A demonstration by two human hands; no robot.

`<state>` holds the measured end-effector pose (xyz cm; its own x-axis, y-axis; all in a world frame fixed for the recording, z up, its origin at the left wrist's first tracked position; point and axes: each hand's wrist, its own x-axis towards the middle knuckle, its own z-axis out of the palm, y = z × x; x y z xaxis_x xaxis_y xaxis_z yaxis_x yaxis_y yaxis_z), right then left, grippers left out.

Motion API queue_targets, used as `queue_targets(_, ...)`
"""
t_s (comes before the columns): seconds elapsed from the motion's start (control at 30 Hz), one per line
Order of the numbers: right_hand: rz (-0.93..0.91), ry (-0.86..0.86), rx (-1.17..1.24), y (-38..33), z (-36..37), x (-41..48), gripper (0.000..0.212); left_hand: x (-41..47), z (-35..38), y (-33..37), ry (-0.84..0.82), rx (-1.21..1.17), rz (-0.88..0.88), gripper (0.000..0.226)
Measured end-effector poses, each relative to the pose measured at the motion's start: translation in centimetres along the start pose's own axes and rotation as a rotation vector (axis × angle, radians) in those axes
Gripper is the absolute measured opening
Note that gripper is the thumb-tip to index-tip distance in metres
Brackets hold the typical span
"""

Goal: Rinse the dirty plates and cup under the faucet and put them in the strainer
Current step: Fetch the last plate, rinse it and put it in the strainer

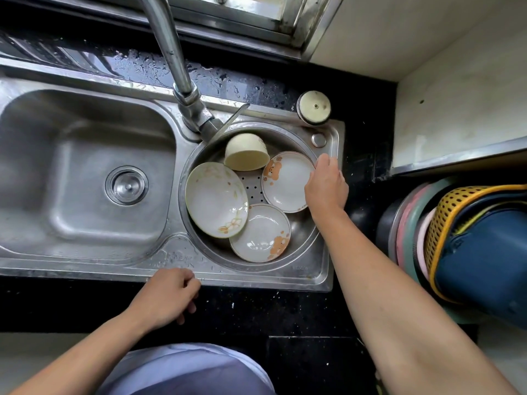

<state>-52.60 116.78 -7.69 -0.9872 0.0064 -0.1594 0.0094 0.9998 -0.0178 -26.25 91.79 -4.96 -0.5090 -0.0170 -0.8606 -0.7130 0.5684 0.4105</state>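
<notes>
At right rim of round steel strainer, right hand seemingly pinches white bear-print plate; left hand loosely curled, empty.

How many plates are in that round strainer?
3, all in the strainer: flower plate on the left, right bear plate held by the right hand, front bear plate nearest the person. None seems hidden.

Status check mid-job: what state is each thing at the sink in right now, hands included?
cup: tipped over in the strainer.
flower plate: face up, tilted, overlapping the lower bear plate.
lower bear plate: face up in the strainer.
upper bear plate: face up, rim held by right hand.
right hand: grips the upper bear plate.
left hand: loosely curled, empty.
faucet: no stream visible; outlet out of frame.
</notes>
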Motion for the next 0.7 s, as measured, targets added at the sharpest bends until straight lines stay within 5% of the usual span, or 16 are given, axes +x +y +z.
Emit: queue_targets(0.7, -0.029, -0.013, 0.033, 0.1, -0.5, -1.3, 0.019, 0.3, 0.2, -0.3, 0.007, -0.021, 0.037, 0.033)
